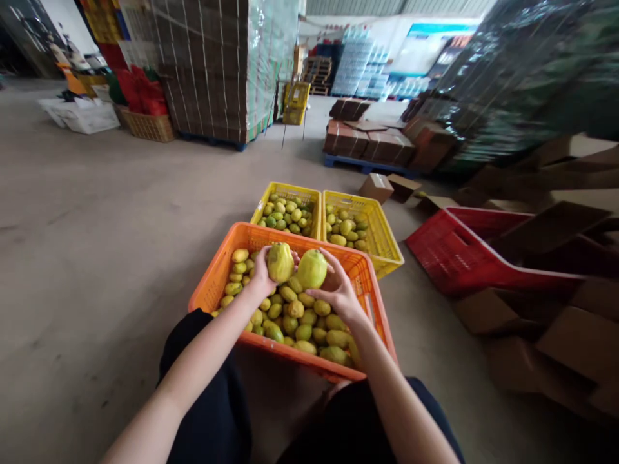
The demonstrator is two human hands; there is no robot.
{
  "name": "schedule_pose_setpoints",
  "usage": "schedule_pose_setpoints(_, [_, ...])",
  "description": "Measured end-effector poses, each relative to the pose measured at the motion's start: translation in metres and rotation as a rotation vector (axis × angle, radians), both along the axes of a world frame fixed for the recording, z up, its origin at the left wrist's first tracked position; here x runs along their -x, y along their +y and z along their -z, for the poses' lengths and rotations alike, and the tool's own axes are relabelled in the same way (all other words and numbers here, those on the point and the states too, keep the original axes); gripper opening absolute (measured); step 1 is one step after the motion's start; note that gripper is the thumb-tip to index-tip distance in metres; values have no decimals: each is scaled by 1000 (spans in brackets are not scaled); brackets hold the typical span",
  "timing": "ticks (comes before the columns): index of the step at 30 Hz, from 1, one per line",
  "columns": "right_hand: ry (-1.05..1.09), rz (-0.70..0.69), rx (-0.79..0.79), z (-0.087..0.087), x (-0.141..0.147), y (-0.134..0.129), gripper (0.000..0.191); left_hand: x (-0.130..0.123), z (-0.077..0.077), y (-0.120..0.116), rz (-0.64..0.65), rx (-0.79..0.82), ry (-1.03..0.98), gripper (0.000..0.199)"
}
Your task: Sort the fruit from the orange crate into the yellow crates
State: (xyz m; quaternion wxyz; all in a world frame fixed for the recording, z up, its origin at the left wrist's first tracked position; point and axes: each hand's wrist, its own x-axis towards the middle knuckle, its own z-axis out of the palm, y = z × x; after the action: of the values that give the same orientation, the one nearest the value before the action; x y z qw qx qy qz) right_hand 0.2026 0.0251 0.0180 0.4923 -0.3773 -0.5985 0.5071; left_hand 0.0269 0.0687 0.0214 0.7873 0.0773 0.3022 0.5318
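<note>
My left hand (264,269) is closed around a ribbed, yellow fruit (280,262) with green patches. Beside it, my right hand (335,293) holds a smoother yellow-green fruit (312,269) between thumb and fingers. I cannot tell the kind of fruit for certain. Both are held up side by side over a large orange plastic crate (213,283), a small gap between them. Below, many smaller oval yellow-green fruits (304,332) fill the crate's bottom, one of them knobbly and orange-yellow (296,309).
Two yellow crates (387,248) of similar fruit adjoin the orange one's far side. At right stands a red crate (435,258) amid loose cardboard boxes (575,348). Wrapped pallet stacks (207,71) and a blue pallet with flattened cardboard (348,138) stand farther back on the concrete floor.
</note>
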Motion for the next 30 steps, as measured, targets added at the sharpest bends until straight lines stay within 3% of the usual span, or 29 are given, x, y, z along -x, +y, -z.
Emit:
schedule_pose_setpoints(6, [63,33,13,7,9,-5,101,-10,-9,-6,-48,-158,110,30])
schedule_pose_setpoints(15, [11,99,-79,2,3,-5,83,-10,-11,5,-7,-313,135,29])
schedule_pose_setpoints(20, [56,177,47,8,2,4,77,-19,-8,13,-139,-188,105,20])
schedule_pose_setpoints(23, [130,236,156,7,3,9,74,-21,-9,12,-94,-117,20,27])
schedule_pose_setpoints(26, [206,264,209,3,6,11,65,-22,-8,9,-69,-147,-15,29])
schedule_pose_setpoints(30, [304,349,266,8,15,13,54,-23,-2,6,-131,-224,40,33])
